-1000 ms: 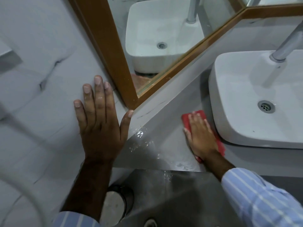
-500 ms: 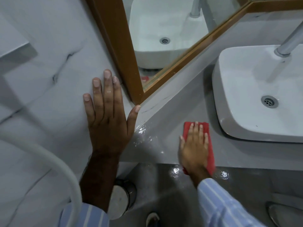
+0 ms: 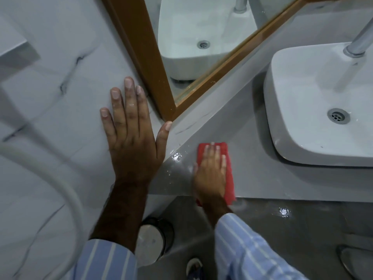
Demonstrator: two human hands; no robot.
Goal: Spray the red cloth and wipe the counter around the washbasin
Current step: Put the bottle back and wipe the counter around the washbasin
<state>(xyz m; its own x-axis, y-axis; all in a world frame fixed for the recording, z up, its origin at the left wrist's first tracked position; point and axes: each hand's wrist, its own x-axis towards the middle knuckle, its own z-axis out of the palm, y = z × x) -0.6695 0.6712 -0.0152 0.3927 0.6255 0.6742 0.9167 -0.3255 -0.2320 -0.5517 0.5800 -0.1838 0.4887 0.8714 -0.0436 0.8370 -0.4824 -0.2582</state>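
Two hands — right hand [image 3: 211,174] flat on one red cloth [image 3: 229,170].

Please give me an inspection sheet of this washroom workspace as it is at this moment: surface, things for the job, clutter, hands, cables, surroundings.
Surface: grey counter, with wet shine left of the cloth.
Job's things: red cloth lies flat on the counter near its front edge, apart from the white washbasin. Spray bottle: nothing seen.
Clutter: nothing seen on the counter.
Hands: right hand pressed flat on the cloth; left hand spread flat on the marble wall.
Cables: a white hose curves at lower left; no cable seen.
Surroundings: wood-framed mirror, tap, round bin below on the floor.
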